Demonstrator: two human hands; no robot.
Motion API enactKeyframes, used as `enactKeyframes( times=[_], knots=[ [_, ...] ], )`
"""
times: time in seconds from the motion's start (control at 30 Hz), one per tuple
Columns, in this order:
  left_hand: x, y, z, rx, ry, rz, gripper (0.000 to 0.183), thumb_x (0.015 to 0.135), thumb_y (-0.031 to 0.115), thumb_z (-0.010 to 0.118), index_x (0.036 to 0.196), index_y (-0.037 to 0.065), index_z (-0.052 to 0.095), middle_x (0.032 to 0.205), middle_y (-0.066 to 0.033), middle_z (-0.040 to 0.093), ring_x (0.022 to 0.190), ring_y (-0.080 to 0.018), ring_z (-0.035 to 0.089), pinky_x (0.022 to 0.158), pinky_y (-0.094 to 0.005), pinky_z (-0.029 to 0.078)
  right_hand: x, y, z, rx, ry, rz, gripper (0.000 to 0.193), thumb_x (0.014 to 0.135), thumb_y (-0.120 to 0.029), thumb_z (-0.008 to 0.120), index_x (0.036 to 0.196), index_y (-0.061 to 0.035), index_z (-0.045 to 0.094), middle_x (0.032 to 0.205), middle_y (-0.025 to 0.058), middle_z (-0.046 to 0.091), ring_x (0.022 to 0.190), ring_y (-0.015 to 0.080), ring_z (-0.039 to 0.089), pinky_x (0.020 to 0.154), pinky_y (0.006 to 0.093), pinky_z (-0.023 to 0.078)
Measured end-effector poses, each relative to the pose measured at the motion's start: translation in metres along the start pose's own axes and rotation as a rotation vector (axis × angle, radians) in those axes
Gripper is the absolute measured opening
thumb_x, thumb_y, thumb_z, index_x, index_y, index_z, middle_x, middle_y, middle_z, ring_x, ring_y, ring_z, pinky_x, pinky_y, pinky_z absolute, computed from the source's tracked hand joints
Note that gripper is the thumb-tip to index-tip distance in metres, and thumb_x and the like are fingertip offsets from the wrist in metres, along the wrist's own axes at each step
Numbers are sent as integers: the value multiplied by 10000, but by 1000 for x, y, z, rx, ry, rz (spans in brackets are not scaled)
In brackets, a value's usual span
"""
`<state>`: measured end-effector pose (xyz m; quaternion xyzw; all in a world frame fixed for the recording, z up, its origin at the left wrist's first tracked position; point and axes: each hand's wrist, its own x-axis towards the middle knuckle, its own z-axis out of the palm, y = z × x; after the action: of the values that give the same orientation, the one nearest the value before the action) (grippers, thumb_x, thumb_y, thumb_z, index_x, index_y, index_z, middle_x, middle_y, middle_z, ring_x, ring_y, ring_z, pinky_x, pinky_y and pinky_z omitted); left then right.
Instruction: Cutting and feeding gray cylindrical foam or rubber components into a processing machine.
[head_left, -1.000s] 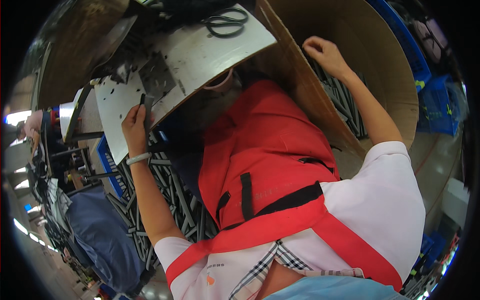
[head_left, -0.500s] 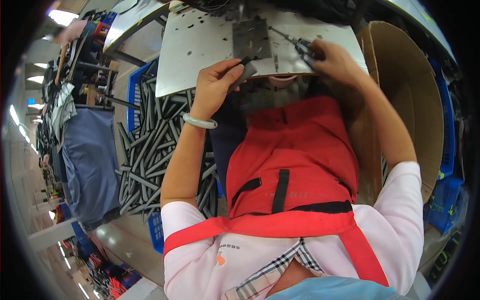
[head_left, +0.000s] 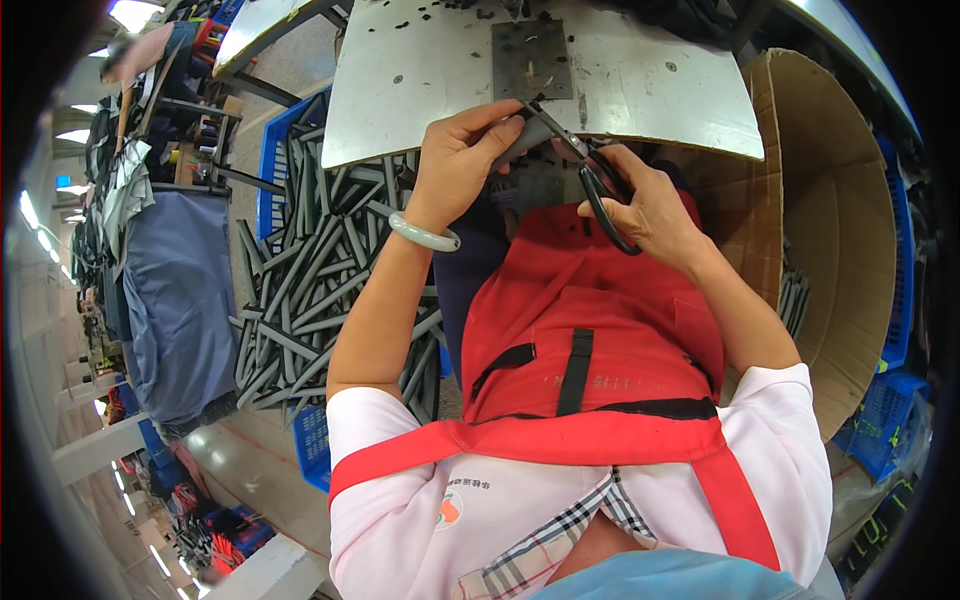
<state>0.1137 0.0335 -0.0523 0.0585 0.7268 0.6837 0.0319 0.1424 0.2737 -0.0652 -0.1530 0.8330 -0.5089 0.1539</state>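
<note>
My left hand [head_left: 455,165] pinches a flat grey strip-like piece [head_left: 528,137] between thumb and fingers, at the near edge of the white worktable. In my right hand [head_left: 655,208] is a pair of scissors [head_left: 603,205] with black looped handles. Their blades point toward my left fingers and lie against the far end of the grey piece. Whether the blades are parted there is too small to tell. Most of the piece is hidden by my left hand.
Black scraps are scattered on the white worktable [head_left: 650,95] around a dark square plate [head_left: 533,75]. A blue crate [head_left: 268,200] heaped with grey strips [head_left: 320,265] stands at left. At right is a large cardboard box [head_left: 840,220] with more strips inside.
My right hand has brought the scissors from over the table at right to the grey piece. My left hand still holds the piece. The view has shifted slightly.
</note>
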Motion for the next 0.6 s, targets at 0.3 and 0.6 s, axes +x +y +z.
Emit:
enactKeyframes(
  times=[0.3,0.6],
  knots=[
    [12,13,-13,146,42,65,262,889,158,684,1086,-15,682,772,-54,674,586,-74,544,537,-200,441,27,5,-38,117,116,94,303,889,-123,644,1140,27,564,880,46,640,792,91,559,769,236,462],
    [79,46,-24,585,139,355,255,847,225,670,1022,44,716,832,-134,712,705,-206,650,700,-300,507,97,92,-108,-679,678,-287,370,856,-246,642,1187,-82,618,1163,133,604,1120,329,527,973,399,410]
  ],
)
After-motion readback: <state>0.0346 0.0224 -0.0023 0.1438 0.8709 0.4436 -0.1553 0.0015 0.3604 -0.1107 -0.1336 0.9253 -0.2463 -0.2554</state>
